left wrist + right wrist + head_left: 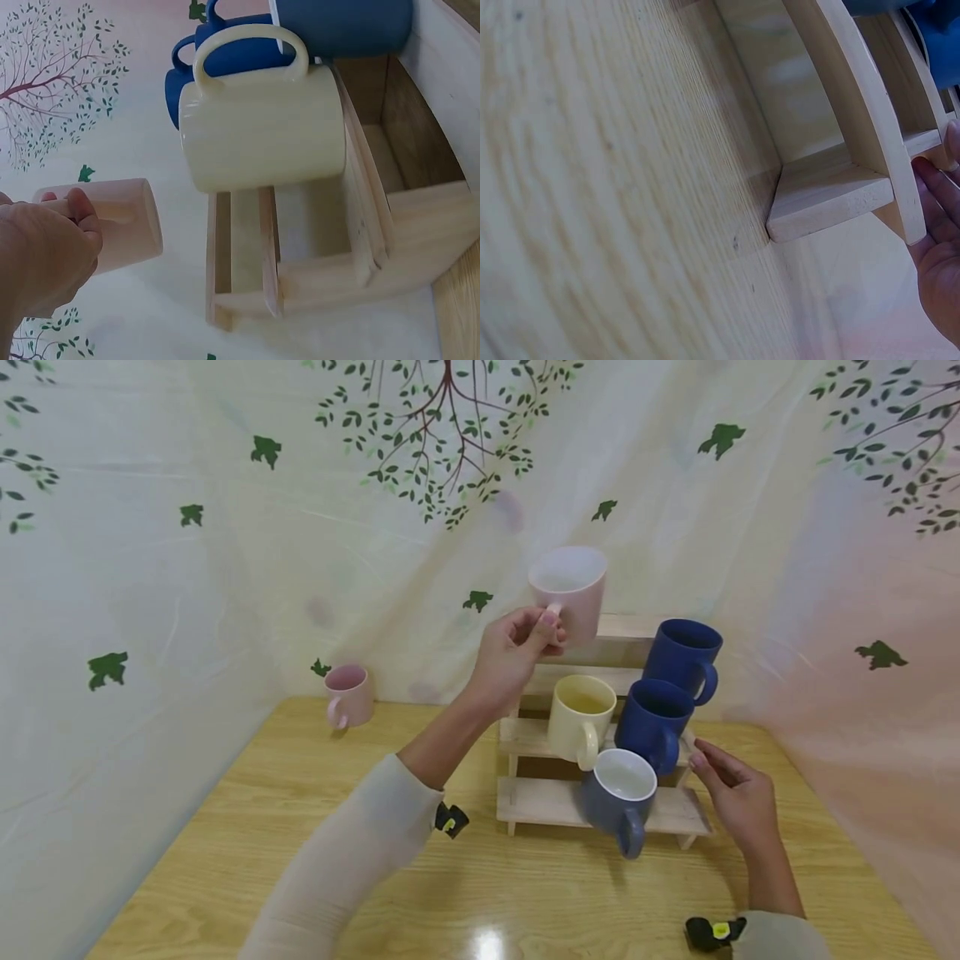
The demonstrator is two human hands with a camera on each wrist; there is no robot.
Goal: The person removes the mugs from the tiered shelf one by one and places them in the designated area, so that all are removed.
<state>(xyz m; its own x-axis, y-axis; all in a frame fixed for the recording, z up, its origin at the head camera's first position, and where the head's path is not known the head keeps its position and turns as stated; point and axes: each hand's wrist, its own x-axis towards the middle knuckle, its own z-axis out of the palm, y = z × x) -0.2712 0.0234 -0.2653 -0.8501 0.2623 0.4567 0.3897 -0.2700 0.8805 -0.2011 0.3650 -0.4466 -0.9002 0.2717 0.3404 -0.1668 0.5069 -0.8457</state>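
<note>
My left hand (pixel 517 652) grips a pale pink mug (pixel 581 602) by its handle, raised above the left part of a stepped wooden rack (pixel 540 799). In the left wrist view that mug (pixel 131 221) hangs in the air, apart from the rack. On the rack stand a cream mug (pixel 573 718), two dark blue mugs (pixel 675 652) on its right side, and a grey-blue mug (pixel 607 806) with a white inside on the lowest step. With thumb and fingers, my right hand (pixel 742 797) holds the right end of a rack step; the right wrist view shows fingers (pixel 934 191) against the wood.
A smaller pink mug (pixel 356 702) stands at the back left of the wooden table (pixel 300 810). Behind the table hangs a pale cloth (pixel 390 568) printed with branches and green leaves. Black wrist straps (pixel 450 820) show at both sleeves.
</note>
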